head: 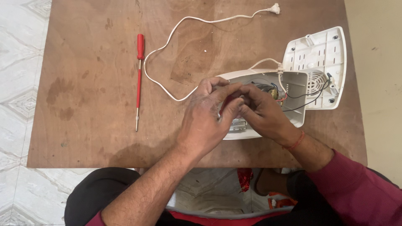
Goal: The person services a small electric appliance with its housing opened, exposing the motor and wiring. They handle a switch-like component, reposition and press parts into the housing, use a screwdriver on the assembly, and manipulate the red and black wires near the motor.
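Both hands inside the opened white appliance, mid-repair.

I see the left hand point(207, 121) and right hand point(261, 113) pinched together on a small red part point(229, 101) over the open casing point(293, 90); what else they grip I cannot tell. I judge the next move needs a steady hold; the red screwdriver point(139, 79) lies well apart on the table point(83, 104).

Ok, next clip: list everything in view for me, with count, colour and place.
Table: one, brown wood, fills the frame.
Screwdriver: one, red handle, lying left of centre.
Power cord: one, white, looped across the table top, plug at the far edge.
Appliance housing: one, white, opened, wires and parts showing, under the hands.
Back cover: one, white, vented, detached, right of the housing.
Floor: pale tiles, left side.
Left hand: over the housing, fingers pinching a small red item, mostly hidden.
Right hand: meets the left, red thread on wrist.
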